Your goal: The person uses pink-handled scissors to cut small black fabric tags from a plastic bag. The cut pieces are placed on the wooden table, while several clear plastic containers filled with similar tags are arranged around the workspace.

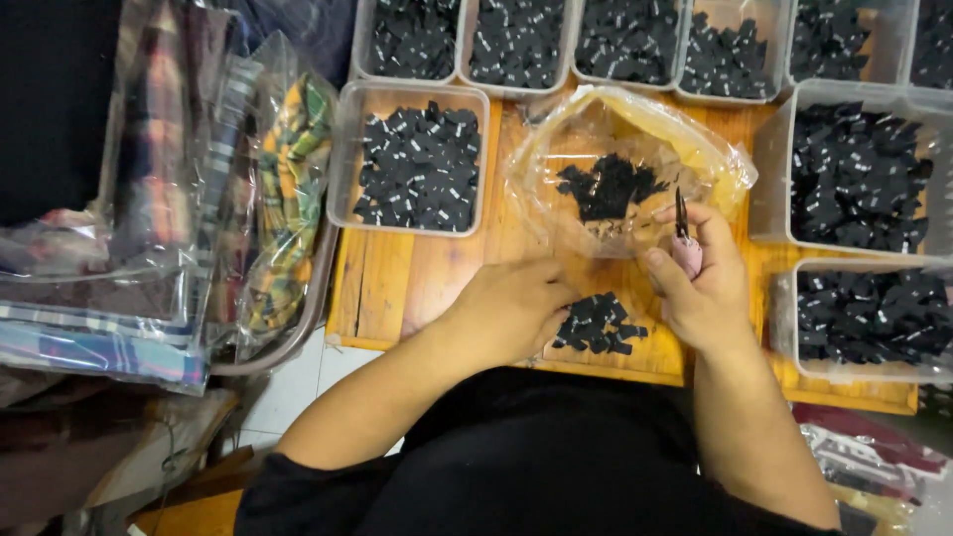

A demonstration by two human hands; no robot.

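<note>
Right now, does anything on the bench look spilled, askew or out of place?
Only a small loose pile of black labels lying straight on the wooden bench, outside the clear trays, between the left hand and the right hand. The rest sit in trays or the open plastic bag.

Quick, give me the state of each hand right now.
Left hand: curled, fingertips on the small pile of black labels; grip cannot be told.
Right hand: closed on small pink-handled snips.
</note>
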